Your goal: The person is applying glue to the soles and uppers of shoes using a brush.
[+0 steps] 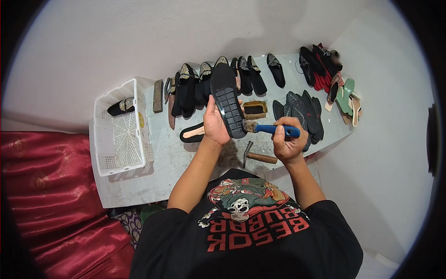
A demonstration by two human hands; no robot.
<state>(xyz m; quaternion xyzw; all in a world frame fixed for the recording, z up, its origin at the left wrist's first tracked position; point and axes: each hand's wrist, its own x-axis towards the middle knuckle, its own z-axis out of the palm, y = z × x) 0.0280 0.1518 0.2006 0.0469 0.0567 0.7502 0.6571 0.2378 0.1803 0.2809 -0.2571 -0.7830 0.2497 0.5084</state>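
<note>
Left hand (217, 124): fingers mostly hidden behind the raised shoe (226, 100), which also blocks part of the shoe row (187, 86). Palm hides one end of a pale-insoled shoe (193, 134). Right hand (290, 141) covers some of the brush (266, 129); bristles (251, 126) touching or not, can't tell from here. Red cloth (51, 186) cut off left. Dark object (432, 139) far right: cropped, unclear. Shoe pile (320, 69): blurred patch.

One head-worn fisheye, left of its pair, aims steeply down over shirt (251, 228); left hand (216, 124) and right hand (291, 143) close, mid-frame; table (162, 153) just beyond, wall (186, 32) behind; edges bend outward.
</note>
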